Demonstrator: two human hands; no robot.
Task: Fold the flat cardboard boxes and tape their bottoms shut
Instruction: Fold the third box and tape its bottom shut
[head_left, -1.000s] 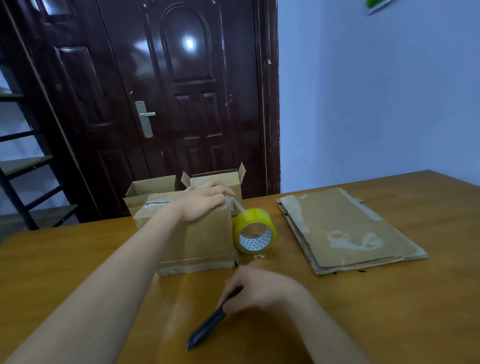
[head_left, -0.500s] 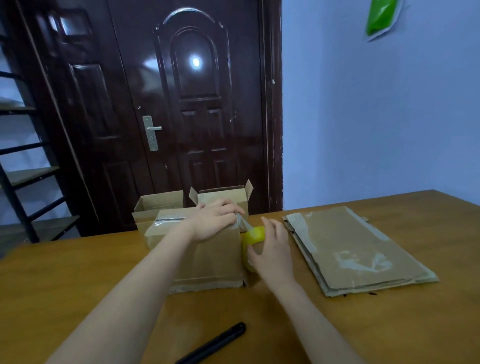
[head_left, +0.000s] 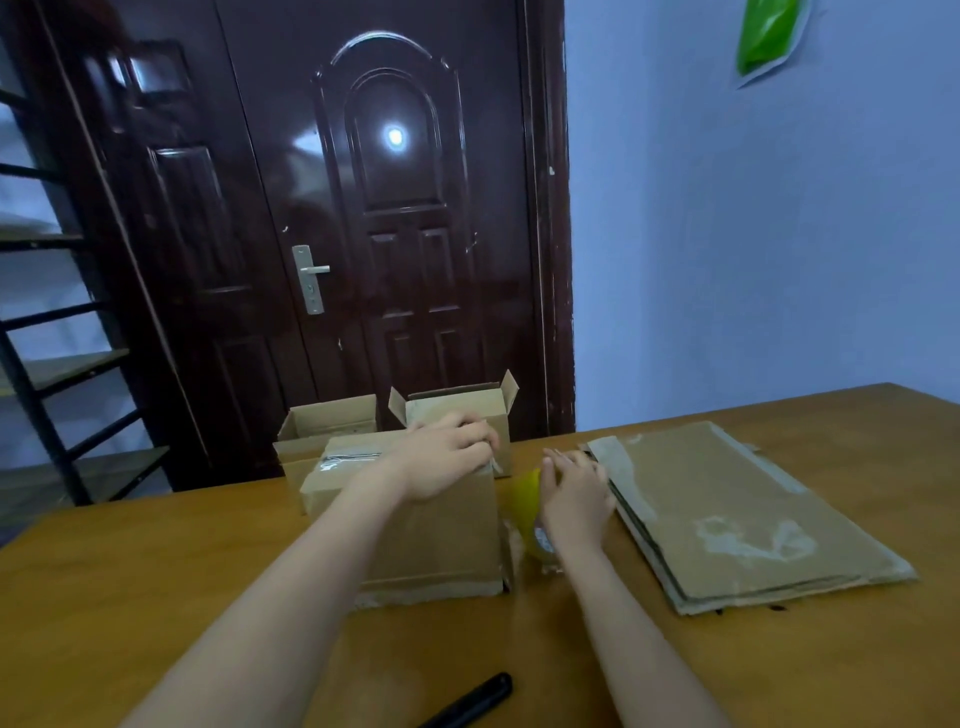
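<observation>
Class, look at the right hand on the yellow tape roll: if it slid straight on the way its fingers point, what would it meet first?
Probably nothing soon: the right hand points away past the tape roll, between the folded box and flat stack. Depth is unclear.

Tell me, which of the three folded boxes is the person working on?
The nearest box, bottom up under the left hand. The two boxes behind it stand untouched with their flaps open upward.
</observation>
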